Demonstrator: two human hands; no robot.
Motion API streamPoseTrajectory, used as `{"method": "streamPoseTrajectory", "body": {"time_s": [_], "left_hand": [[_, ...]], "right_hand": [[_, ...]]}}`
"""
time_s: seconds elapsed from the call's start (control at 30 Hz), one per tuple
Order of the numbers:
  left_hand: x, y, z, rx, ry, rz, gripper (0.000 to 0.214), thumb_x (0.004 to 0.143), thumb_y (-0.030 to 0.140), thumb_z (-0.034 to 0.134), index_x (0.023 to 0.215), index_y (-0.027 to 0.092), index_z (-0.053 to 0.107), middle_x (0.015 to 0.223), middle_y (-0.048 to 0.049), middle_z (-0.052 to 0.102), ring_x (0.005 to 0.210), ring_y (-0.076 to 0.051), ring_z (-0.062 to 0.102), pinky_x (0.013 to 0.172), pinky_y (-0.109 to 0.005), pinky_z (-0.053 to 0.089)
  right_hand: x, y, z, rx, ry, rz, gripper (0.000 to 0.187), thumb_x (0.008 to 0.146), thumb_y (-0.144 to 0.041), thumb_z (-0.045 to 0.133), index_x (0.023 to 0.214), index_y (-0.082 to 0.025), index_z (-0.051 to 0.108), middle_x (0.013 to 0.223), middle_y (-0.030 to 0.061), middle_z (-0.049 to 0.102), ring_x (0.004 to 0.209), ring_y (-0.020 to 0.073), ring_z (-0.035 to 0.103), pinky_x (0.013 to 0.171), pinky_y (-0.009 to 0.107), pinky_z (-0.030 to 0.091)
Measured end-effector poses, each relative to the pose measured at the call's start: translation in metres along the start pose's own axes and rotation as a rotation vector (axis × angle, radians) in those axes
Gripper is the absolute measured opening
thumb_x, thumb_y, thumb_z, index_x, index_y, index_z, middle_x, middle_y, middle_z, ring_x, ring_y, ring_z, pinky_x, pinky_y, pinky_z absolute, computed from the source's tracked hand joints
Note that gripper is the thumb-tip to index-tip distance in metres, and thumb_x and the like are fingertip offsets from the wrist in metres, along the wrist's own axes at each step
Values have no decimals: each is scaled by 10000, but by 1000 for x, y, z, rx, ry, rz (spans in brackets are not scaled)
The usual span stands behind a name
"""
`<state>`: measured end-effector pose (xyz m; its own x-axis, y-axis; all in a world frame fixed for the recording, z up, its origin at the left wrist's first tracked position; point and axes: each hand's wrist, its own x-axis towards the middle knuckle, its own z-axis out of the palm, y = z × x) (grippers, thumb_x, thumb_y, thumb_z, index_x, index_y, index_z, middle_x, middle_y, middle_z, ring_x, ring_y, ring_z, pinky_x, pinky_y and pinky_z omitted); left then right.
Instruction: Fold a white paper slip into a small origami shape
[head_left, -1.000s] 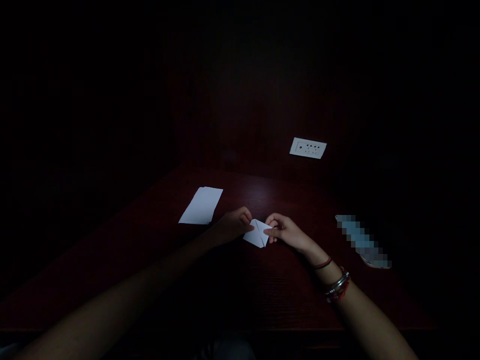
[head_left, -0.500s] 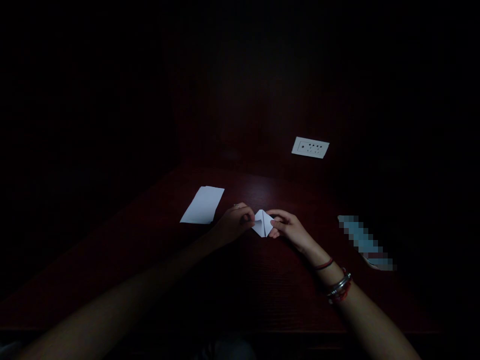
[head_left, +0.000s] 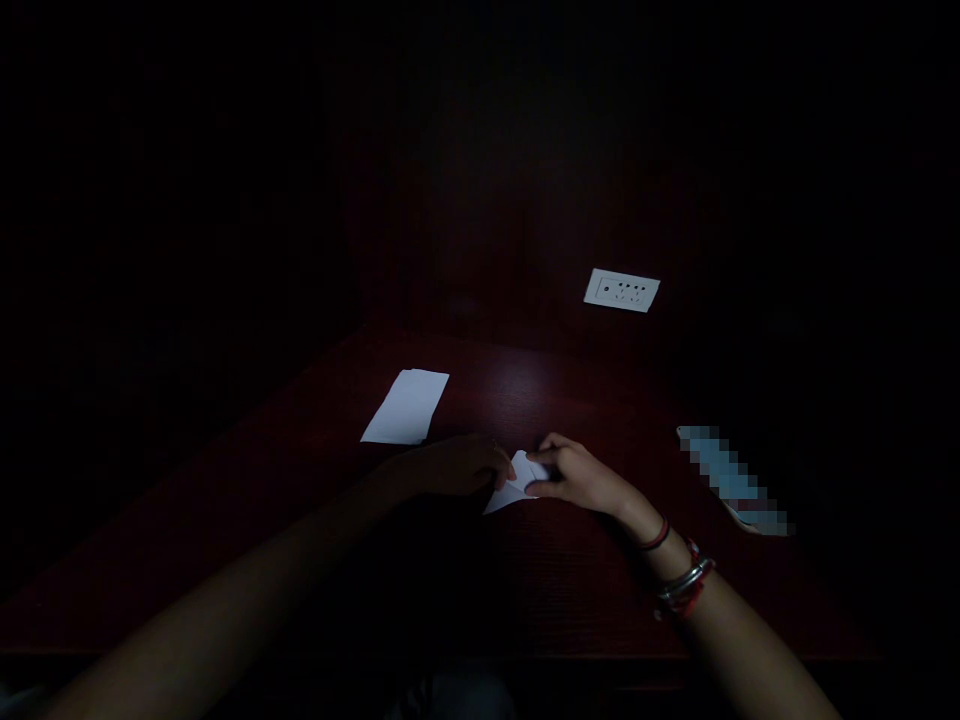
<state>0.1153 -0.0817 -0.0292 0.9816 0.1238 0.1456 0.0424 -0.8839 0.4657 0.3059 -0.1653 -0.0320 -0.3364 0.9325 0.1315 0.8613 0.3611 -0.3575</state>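
A small folded piece of white paper (head_left: 519, 479) is low over the dark red table, between my two hands. One corner of it points toward me and to the left. My left hand (head_left: 466, 466), in shadow, has its curled fingertips on the paper's left side. From the right, my right hand (head_left: 586, 474) grips the paper, thumb at the near edge and fingers at the far side. Its fingers cover the paper's right end. A dark cord and metal and red bracelets circle my right wrist.
White paper sheets (head_left: 406, 407) lie in a stack at the left on the table (head_left: 540, 580). At the right lies a flat, blue, pixelated object (head_left: 727, 478), perhaps a phone. A white socket plate (head_left: 622, 290) is on the back wall. The surroundings are very dark.
The paper has come lower and nearer to me, and its diamond outline is now turned, with a corner toward the lower left. Both hands have shifted with it.
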Motion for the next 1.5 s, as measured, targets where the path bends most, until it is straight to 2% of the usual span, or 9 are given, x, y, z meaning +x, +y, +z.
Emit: {"method": "streamPoseTrajectory", "body": {"time_s": [0.1,0.2,0.47,0.6,0.73,0.93,1.07,1.23,1.5], "left_hand": [[2,12,4,83,63,-105,168,754,214,405,848,207,544,872,8,564,811,-121,499,727,-233,341],[5,22,13,175,96,-205,299,682,400,500,909,206,520,883,-9,549,793,-153,499,675,-243,355],[9,0,22,322,25,-191,184,754,304,414,830,226,563,850,-4,547,762,-148,500,653,-258,346],[8,-6,17,445,50,-159,177,761,243,391,753,192,560,803,-25,551,742,-160,493,662,-286,330],[8,-5,15,509,75,-154,152,759,216,388,753,191,538,803,-23,545,709,-149,481,631,-277,321],[8,0,15,439,96,-176,150,760,220,386,725,185,527,770,-10,539,705,-135,478,613,-253,319],[7,3,12,331,114,-203,164,760,234,382,716,179,530,783,-6,536,722,-128,480,611,-235,325],[4,-2,7,140,129,-219,182,748,289,411,696,176,544,753,18,556,699,-109,486,640,-222,326],[-2,-23,-3,-3,184,-351,163,727,251,409,755,192,559,748,28,569,683,-95,500,588,-195,326]], "right_hand": [[0,1,-1,45,10,-16,251,706,-253,488,919,-163,585,844,45,533,769,130,491,707,232,378],[0,6,-3,143,16,20,273,720,-167,431,956,-179,567,845,25,573,751,119,515,698,227,385],[-3,24,-5,157,156,139,339,668,-82,412,968,-175,537,790,10,589,640,97,521,627,223,395],[-5,28,-8,88,153,114,303,675,-73,400,917,-178,550,793,8,584,693,111,525,660,239,391],[-6,26,-8,-33,88,-3,423,683,-61,428,1072,-219,473,898,31,541,786,123,496,717,252,378],[-6,11,-6,-306,61,-112,390,735,-90,413,1056,-300,488,1019,65,412,920,179,377,763,334,322],[-5,4,-7,-391,34,-145,312,759,-110,391,1011,-254,505,1043,62,413,940,189,339,766,352,286],[-3,3,-14,-444,66,-187,155,768,-145,390,840,-166,525,898,64,486,907,173,363,784,330,249],[-8,7,-25,-414,76,-146,90,730,-124,422,736,-159,504,732,37,509,757,143,419,731,287,278]]}}
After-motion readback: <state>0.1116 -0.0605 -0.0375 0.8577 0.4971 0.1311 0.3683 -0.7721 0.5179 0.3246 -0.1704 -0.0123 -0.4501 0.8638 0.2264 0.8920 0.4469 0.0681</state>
